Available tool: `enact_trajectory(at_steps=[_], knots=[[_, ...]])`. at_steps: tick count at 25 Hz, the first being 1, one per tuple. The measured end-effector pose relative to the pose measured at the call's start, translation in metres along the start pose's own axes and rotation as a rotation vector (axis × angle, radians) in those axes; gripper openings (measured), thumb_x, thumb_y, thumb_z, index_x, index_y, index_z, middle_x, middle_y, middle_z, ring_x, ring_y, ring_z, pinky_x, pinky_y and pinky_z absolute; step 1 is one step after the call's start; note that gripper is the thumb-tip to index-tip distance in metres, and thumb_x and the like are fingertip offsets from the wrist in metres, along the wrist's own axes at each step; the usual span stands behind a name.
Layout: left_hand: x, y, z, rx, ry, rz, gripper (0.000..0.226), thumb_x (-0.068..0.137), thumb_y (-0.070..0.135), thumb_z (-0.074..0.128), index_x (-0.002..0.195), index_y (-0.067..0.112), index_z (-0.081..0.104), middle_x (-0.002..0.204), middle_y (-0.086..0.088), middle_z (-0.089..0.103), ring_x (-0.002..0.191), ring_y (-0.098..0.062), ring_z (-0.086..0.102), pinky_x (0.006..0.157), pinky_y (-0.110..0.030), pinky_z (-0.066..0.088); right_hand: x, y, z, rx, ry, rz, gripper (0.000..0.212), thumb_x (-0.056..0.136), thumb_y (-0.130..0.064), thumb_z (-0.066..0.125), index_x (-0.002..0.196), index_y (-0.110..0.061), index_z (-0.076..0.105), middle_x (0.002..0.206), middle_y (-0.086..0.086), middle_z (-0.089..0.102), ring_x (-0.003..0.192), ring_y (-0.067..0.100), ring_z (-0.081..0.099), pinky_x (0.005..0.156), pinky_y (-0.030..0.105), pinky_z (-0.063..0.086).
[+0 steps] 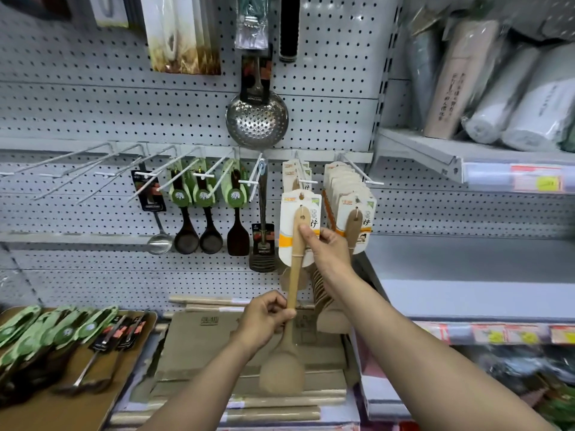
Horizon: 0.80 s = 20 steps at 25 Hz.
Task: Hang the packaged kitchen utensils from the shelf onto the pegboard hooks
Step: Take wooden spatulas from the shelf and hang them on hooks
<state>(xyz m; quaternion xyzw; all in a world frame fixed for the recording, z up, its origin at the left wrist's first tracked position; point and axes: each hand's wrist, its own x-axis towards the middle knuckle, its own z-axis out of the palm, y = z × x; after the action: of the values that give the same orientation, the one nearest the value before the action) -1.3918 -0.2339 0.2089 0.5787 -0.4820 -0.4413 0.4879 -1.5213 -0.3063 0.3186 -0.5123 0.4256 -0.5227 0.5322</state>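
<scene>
- Head view: the left hand (264,318) has its fingers curled round the lower handle of a wooden spatula (291,306), blade down, above the cardboard boxes (199,340) on the shelf.
- The right hand (323,247) pinches the top of the same spatula, thumb on the front of the handle and the other fingers behind its backing card (287,231), which is raised in front of the pegboard (93,119).
- The card's hang hole sits just below and in front of the tip of a hook (306,181) that already carries matching cards.
- To do this step well, I judge the right hand should lift the card a little and line the hole up with the hook tip, then push straight back along the prong; the left hand need only steady the handle so the blade does not swing.
- The risk is the card bending or tearing at the hole if pushed at an angle.
- The neighbouring hook (361,175) to the right is crowded with the same wooden spatulas.
- At lower left a brown tray (93,409) holds green-carded spoons (56,331) and a few black-carded metal utensils (115,343), lying flat, not yet hung.
- The cardboard boxes look shut or flattened; what they hold I cannot tell.
- Several hooks (77,169) at left stand bare.
</scene>
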Motion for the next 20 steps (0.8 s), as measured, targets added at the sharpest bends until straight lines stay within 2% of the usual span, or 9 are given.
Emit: enact_trajectory(at_steps=[3,5,8,12,14,17,20], knots=[[0.004,-0.001,0.007,-0.006,-0.007,-0.019,0.019,0.082,0.006,0.074,0.073,0.014,0.059,0.064,0.002,0.062,0.064,-0.015,0.061,0.064,-0.033,0.054,0.008,-0.002,-0.003,-0.013,0.016,0.044,0.032,0.086,-0.038,0.075,0.093,-0.008,0.071,0.101,0.009,0.075,0.097,0.018,0.065,0.097,0.035,0.047],[0.010,-0.003,0.008,-0.004,-0.015,-0.036,0.018,0.082,0.006,0.074,0.073,0.014,0.060,0.065,0.002,0.063,0.064,-0.013,0.062,0.064,-0.032,0.054,0.014,0.004,-0.004,-0.018,0.015,0.052,0.035,0.085,-0.039,0.075,0.095,-0.006,0.071,0.103,0.010,0.075,0.096,0.019,0.066,0.099,0.037,0.047],[0.025,-0.005,0.005,0.005,-0.017,-0.049,0.017,0.082,0.007,0.074,0.074,0.015,0.061,0.066,0.003,0.064,0.065,-0.012,0.062,0.063,-0.030,0.054,0.026,0.010,-0.001,-0.021,0.004,0.049,0.028,0.088,-0.037,0.073,0.092,-0.010,0.069,0.098,0.007,0.075,0.090,0.015,0.064,0.094,0.034,0.049],[0.054,0.000,0.002,0.006,0.008,-0.062,0.016,0.083,0.005,0.072,0.075,0.012,0.061,0.069,0.002,0.063,0.067,-0.012,0.061,0.057,-0.022,0.052,0.052,0.016,0.006,-0.034,-0.024,0.018,0.018,0.096,-0.032,0.063,0.093,-0.014,0.064,0.091,-0.002,0.068,0.082,0.008,0.059,0.078,0.024,0.045],[0.072,0.002,0.000,0.008,0.011,-0.055,0.015,0.083,0.005,0.072,0.077,0.011,0.060,0.071,-0.001,0.063,0.067,-0.011,0.063,0.056,-0.020,0.052,0.067,0.020,0.010,-0.047,-0.008,0.004,0.017,0.098,-0.033,0.060,0.092,-0.017,0.062,0.091,-0.004,0.067,0.085,0.009,0.059,0.078,0.024,0.044],[0.108,-0.001,-0.004,0.029,0.001,-0.045,0.015,0.083,0.007,0.073,0.077,0.010,0.060,0.074,-0.005,0.063,0.072,-0.016,0.065,0.062,-0.027,0.058,0.096,0.028,0.021,-0.088,0.043,-0.014,0.021,0.098,-0.036,0.059,0.097,-0.015,0.062,0.093,-0.004,0.068,0.087,0.012,0.062,0.077,0.025,0.047],[0.140,-0.002,-0.006,0.029,0.000,-0.048,0.016,0.083,0.004,0.072,0.075,0.009,0.059,0.070,-0.004,0.062,0.072,-0.017,0.063,0.066,-0.032,0.057,0.122,0.028,0.031,-0.084,0.081,0.015,0.025,0.100,-0.033,0.057,0.110,-0.010,0.062,0.104,0.002,0.069,0.094,0.019,0.064,0.078,0.028,0.052]])
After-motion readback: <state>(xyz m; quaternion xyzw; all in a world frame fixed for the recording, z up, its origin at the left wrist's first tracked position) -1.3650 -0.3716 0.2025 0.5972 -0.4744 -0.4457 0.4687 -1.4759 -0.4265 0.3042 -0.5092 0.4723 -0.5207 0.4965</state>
